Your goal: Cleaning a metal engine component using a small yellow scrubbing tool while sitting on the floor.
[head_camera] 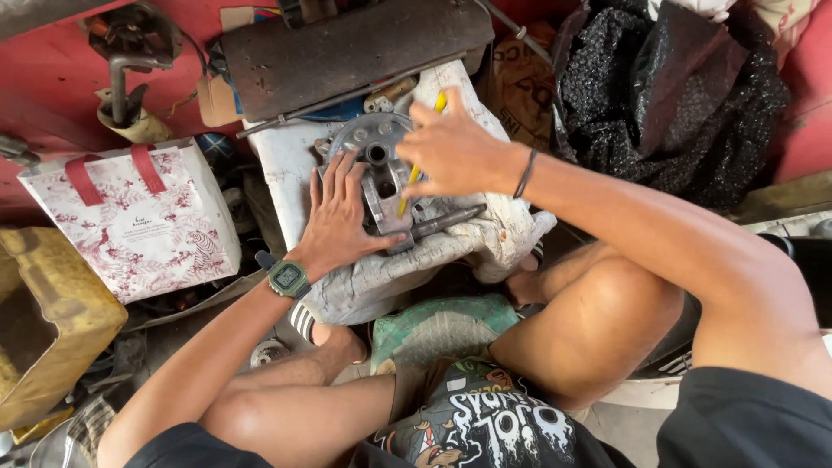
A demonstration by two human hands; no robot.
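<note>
I am looking down at a grey cast-metal machine part [379, 178] that is lying at the centre of the frame, a little above the middle, on a dirty white plastic-wrapped block [381, 269]. The part is showing a round flanged disc with a centre hole at its upper end and a dark steel shaft [449, 220] sticking out toward the lower right.

My left hand [340, 217] is lying flat with fingers spread, palm down, pressing on the left side of the part and the wrapping beside it; it is not closing around anything. A green digital watch [289, 278] is sitting on that wrist.

My right hand [452, 152] is hovering over the upper right of the part with its fingers closed on a thin yellow tool [414, 173], which is running down from above the knuckles to the body of the part. I cannot tell what kind of tool it is. A dark band [525, 173] is circling that wrist.

A white and red patterned paper bag [143, 221] is standing at the left of the frame, and a crumpled black plastic sheet [676, 95] is filling the upper right. A dark rusty metal plate [355, 48] is lying above the part at the top centre.
</note>
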